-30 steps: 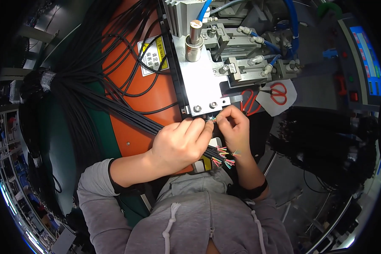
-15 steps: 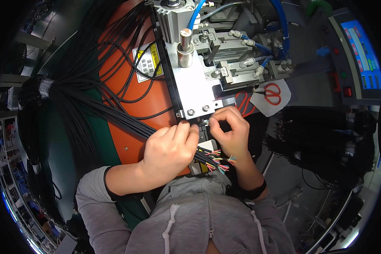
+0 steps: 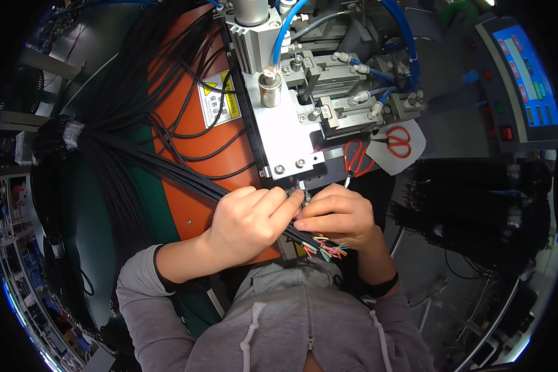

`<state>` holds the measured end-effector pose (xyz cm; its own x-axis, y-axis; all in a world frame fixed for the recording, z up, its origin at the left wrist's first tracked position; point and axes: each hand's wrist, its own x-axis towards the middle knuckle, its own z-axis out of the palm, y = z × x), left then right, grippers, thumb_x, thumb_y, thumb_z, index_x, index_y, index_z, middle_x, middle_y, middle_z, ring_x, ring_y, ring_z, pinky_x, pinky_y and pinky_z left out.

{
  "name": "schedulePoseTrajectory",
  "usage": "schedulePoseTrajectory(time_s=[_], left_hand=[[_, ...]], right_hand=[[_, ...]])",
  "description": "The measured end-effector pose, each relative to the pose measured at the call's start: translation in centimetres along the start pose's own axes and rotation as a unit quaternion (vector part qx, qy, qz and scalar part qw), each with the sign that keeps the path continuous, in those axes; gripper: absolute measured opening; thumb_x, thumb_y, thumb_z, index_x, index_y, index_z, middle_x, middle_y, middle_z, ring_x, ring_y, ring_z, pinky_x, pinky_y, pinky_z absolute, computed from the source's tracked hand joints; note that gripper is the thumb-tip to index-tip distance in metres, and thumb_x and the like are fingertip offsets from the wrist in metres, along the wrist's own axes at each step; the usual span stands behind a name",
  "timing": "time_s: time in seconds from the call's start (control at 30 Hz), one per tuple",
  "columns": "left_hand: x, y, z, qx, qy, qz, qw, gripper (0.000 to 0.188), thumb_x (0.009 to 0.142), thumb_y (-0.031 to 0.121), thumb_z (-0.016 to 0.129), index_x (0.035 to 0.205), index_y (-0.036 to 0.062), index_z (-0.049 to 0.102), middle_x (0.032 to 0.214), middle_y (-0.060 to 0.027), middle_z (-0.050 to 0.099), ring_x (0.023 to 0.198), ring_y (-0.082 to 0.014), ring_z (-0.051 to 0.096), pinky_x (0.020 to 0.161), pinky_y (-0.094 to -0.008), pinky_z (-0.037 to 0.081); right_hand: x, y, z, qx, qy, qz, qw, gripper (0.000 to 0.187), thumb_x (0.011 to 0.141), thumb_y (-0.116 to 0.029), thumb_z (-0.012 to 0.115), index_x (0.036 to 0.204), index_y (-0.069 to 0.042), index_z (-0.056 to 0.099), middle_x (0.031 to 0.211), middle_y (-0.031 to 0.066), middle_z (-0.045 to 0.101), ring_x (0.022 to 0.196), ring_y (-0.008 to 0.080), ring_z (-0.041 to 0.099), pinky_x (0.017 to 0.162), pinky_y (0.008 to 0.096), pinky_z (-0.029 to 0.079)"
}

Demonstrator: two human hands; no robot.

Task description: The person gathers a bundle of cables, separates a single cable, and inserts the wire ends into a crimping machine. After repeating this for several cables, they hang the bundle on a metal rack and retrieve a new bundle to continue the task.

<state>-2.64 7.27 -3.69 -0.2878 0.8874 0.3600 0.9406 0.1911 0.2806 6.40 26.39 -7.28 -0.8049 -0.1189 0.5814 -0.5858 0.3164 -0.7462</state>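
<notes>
My left hand (image 3: 249,216) is closed around a bundle of black cables (image 3: 183,173) that runs in from the left. Beyond its lower side stick the cable ends with bare coloured wires (image 3: 324,247), red, yellow, green and blue. Close beside it, my right hand (image 3: 340,216) has its fingers bent and pressed together near the left fingertips. What they pinch is hidden, perhaps part of a cable. Just above the fingertips is a small metal piece (image 3: 303,186), below the front edge of the machine's bright metal plate (image 3: 285,139).
The machine carries cylinders (image 3: 251,46) and blue air hoses (image 3: 409,37). Red-handled scissors (image 3: 398,142) lie on white paper, a second red-handled pair (image 3: 355,162) nearby. At right are a control screen (image 3: 527,80) and hanging black cables (image 3: 477,211). An orange panel (image 3: 192,208) lies left.
My right hand has come down from the machine's front edge toward the cable bundle, its fingers now nearer the left hand's. The coloured wire ends sit closer together.
</notes>
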Motion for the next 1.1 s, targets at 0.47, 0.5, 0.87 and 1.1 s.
schedulePoseTrajectory(time_s=[0.47, 0.5, 0.87, 1.1], left_hand=[[0.1, -0.4, 0.4, -0.059, 0.107, 0.0, 0.993, 0.021, 0.073, 0.007, 0.071, 0.092, -0.0013, 0.067, 0.074, -0.0061, 0.058, 0.058, -0.017, 0.057, 0.047, -0.0286, 0.043], [0.2, -0.5, 0.6, -0.065, 0.125, -0.003, 0.99, 0.019, 0.074, 0.009, 0.071, 0.09, 0.0, 0.066, 0.071, -0.0043, 0.054, 0.057, -0.016, 0.054, 0.044, -0.0282, 0.042], [0.4, -0.1, 0.2, -0.059, 0.114, -0.001, 0.992, 0.013, 0.071, 0.005, 0.072, 0.077, 0.0023, 0.06, 0.064, -0.0039, 0.047, 0.051, -0.0164, 0.049, 0.042, -0.0289, 0.038], [0.3, 0.3, 0.1, 0.031, 0.096, 0.007, 0.995, 0.011, 0.07, 0.006, 0.067, 0.074, 0.0106, 0.058, 0.068, 0.0005, 0.044, 0.056, -0.0113, 0.047, 0.042, -0.0249, 0.038]], right_hand=[[1.2, -1.1, 3.5, -0.096, 0.246, 0.026, 0.964, 0.022, 0.074, -0.001, 0.077, 0.092, -0.001, 0.064, 0.085, 0.0122, 0.066, 0.075, 0.0231, 0.061, 0.065, 0.0319, 0.048], [1.4, -1.3, 3.4, -0.096, 0.246, 0.027, 0.964, 0.022, 0.074, -0.001, 0.077, 0.092, -0.001, 0.064, 0.085, 0.0122, 0.066, 0.075, 0.0231, 0.061, 0.065, 0.0319, 0.048], [1.1, -1.8, 2.9, 0.005, 0.238, 0.176, 0.955, 0.014, 0.072, 0.002, 0.075, 0.08, 0.0, 0.064, 0.079, 0.0092, 0.064, 0.071, 0.019, 0.059, 0.064, 0.0298, 0.047], [1.4, -2.6, 1.2, -0.152, 0.141, 0.171, 0.963, 0.015, 0.071, 0.001, 0.074, 0.079, -0.001, 0.062, 0.076, 0.009, 0.061, 0.069, 0.021, 0.057, 0.064, 0.0291, 0.046]])
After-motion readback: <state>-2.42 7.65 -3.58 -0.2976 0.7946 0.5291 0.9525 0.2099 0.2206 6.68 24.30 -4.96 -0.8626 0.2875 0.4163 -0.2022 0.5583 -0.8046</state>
